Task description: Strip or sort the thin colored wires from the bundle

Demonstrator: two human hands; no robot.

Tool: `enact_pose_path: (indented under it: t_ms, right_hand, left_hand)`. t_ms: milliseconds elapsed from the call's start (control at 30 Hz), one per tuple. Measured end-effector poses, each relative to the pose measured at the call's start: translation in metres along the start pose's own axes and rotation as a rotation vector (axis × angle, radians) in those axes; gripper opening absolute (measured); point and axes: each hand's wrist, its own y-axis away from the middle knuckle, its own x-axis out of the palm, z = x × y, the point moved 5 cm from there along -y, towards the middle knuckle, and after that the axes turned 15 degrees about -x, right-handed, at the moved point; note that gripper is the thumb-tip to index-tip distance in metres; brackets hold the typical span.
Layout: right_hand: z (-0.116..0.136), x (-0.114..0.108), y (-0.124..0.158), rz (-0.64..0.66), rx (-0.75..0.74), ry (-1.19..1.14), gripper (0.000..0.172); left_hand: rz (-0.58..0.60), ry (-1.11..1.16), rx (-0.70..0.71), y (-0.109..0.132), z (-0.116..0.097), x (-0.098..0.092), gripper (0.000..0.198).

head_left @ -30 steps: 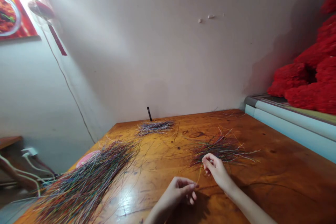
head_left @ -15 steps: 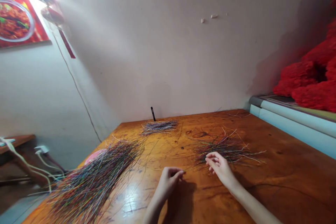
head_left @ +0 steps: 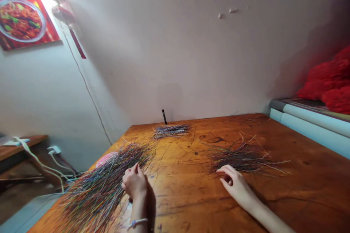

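Left hand (head_left: 134, 183): bare, slim-fingered, left of centre in the lower frame.
Left wrist (head_left: 139, 204): narrow, with a bracelet (head_left: 140, 220) around the arm below it, close to the frame's bottom edge.
Beads (head_left: 142, 220): small, rounded, whitish, strung in one row as far as I can see.
Larger bead (head_left: 133, 222): bluish, towards the bracelet's left end.
Right hand (head_left: 232, 182): bare, slender too, lower right of centre.
Right forearm (head_left: 262, 213): bare and slim, down to the bottom edge.
Fingernails: too small to make out from here.
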Motion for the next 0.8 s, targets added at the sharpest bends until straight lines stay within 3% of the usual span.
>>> enact_pose_path:
  t_ms: [100, 167, 233, 300, 367, 400, 533, 800]
  right_hand:
    - [0.000, 0.003, 0.001, 0.048, -0.030, 0.014, 0.029]
    - [0.004, 0.004, 0.001, 0.072, -0.073, 0.030, 0.030]
    - [0.009, 0.004, 0.001, 0.083, -0.103, 0.031, 0.030]
    - [0.013, 0.004, 0.001, 0.080, -0.112, 0.026, 0.029]
    - [0.017, 0.003, 0.002, 0.072, -0.113, 0.028, 0.027]
    - [0.018, 0.003, 0.002, 0.071, -0.111, 0.033, 0.027]
    - [0.019, 0.005, 0.002, 0.098, -0.106, 0.054, 0.025]
    - [0.020, 0.006, 0.002, 0.115, -0.089, 0.023, 0.022]
  left_hand:
    - [-0.031, -0.079, 0.011, 0.005, 0.002, 0.002, 0.031]
    - [0.002, -0.135, 0.107, 0.010, -0.006, 0.004, 0.030]
    - [0.173, -0.187, 0.311, 0.019, -0.021, 0.013, 0.025]
    - [0.453, -0.235, 0.540, 0.035, -0.034, 0.026, 0.021]
    - [0.646, -0.273, 0.669, 0.050, -0.041, 0.034, 0.023]
    - [0.662, -0.293, 0.680, 0.054, -0.043, 0.034, 0.024]
    - [0.506, -0.404, 0.525, 0.054, -0.041, 0.023, 0.023]
    - [0.500, -0.529, 0.282, 0.037, -0.014, 0.024, 0.014]
